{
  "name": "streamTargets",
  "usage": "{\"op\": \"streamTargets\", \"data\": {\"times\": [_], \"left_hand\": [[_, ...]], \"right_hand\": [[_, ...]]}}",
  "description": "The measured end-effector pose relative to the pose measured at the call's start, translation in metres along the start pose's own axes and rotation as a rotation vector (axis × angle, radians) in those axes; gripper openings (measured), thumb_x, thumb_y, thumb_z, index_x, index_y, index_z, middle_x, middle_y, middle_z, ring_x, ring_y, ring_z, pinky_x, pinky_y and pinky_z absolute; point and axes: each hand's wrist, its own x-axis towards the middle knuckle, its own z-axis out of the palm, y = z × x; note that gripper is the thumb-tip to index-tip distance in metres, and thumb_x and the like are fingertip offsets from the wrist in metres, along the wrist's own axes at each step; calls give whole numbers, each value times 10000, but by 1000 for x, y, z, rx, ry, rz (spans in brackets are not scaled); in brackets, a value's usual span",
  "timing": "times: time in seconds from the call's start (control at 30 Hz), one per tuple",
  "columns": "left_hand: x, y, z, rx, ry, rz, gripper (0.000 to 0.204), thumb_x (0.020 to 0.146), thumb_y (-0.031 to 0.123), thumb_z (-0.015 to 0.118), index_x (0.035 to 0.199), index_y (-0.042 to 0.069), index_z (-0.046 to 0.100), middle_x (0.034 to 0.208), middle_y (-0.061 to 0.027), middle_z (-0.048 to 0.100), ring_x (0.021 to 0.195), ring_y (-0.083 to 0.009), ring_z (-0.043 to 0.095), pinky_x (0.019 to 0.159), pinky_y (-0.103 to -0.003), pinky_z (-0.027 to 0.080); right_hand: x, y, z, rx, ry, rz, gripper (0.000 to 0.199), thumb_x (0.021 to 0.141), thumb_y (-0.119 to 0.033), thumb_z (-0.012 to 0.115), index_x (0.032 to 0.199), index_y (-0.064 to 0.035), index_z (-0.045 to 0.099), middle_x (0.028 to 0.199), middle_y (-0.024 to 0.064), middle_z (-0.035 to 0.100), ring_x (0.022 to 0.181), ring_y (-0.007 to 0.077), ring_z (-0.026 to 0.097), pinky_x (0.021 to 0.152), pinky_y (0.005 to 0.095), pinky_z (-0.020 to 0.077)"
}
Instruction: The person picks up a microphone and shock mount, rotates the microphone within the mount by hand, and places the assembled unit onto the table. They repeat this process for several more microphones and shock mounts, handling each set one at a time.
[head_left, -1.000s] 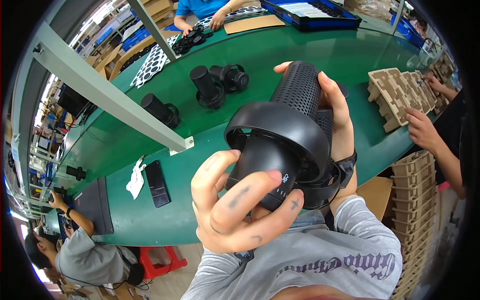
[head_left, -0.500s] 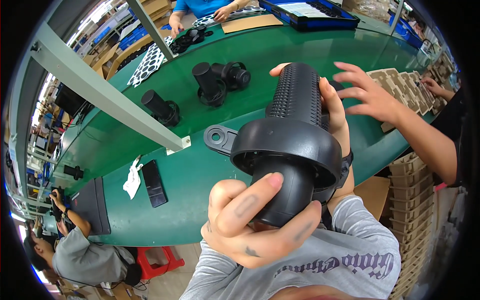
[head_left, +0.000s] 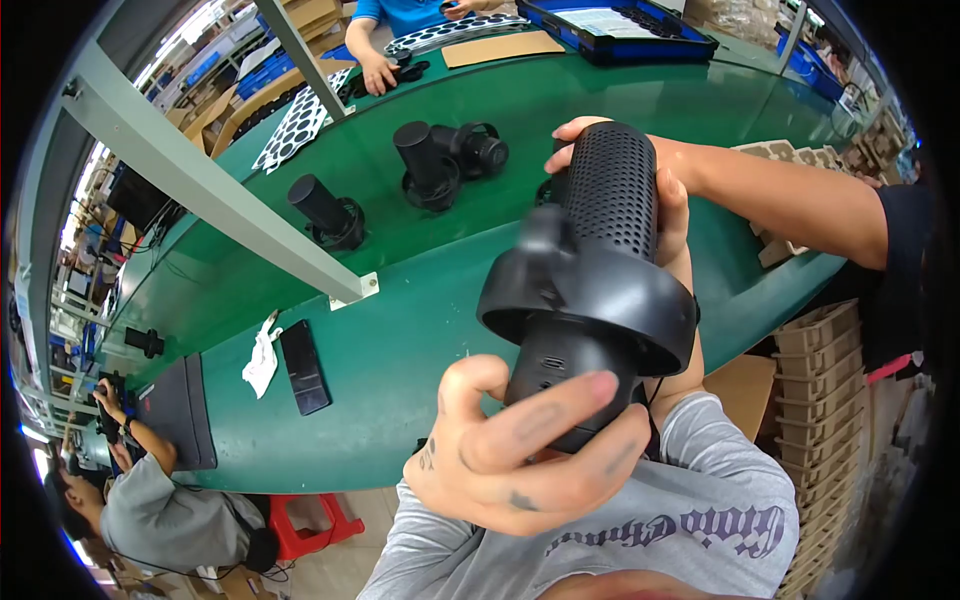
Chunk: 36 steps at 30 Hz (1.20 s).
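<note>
A black microphone (head_left: 612, 190) with a perforated grille and a wide ring collar (head_left: 600, 305) is held upright, slightly tilted, in front of me. My left hand (head_left: 530, 455) has its fingers curled around the smooth lower body, below the collar. Along the grille's right side show fingers of my right hand (head_left: 674, 225), closed on the microphone; the rest of that hand is hidden. A blurred side lug (head_left: 545, 235) sticks up from the collar towards me. From the right, a co-worker's forearm (head_left: 790, 195) reaches behind the grille. Whose fingertips show at the grille's upper left, I cannot tell.
More black microphones (head_left: 427, 165) stand and lie on the green belt (head_left: 560, 110). A slanting metal post (head_left: 220, 180) rises at left. Nearer lie a phone (head_left: 305, 367), a white cloth (head_left: 262, 362) and a dark mat (head_left: 185, 410). Cardboard trays (head_left: 820, 400) are stacked at right.
The microphone has turned about its long axis, swinging the side lug from the left to the front. My left fingers have shifted around the body. The co-worker's arm has reached further left.
</note>
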Motion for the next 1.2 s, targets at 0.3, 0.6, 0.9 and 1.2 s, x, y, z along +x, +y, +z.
{"op": "streamTargets", "data": {"times": [0.3,0.6,0.9,1.2], "left_hand": [[2,10,17,40,75,-99,281,500,201,723,734,356,695,835,159,596,888,-174,443,591,-322,319],[2,18,4,193,-81,-41,148,557,162,652,604,266,559,801,225,623,894,-61,537,697,-330,291],[-1,14,27,222,203,99,225,590,149,573,471,216,393,601,130,557,546,-8,494,673,-310,199],[4,16,22,277,150,235,201,595,174,555,468,154,401,600,60,559,467,-63,453,495,-271,182]], "right_hand": [[3,3,8,204,43,-113,795,784,-534,655,1266,19,349,808,137,582,654,189,628,537,277,553],[7,5,17,203,-7,-117,862,767,-582,679,1247,30,308,673,150,569,536,197,606,427,270,509],[3,15,10,250,-115,-100,825,764,-606,678,1190,10,331,647,176,586,524,199,611,390,250,491],[21,47,10,586,-398,-178,785,694,-555,719,1137,-6,374,750,220,609,616,252,640,493,321,552]]}}
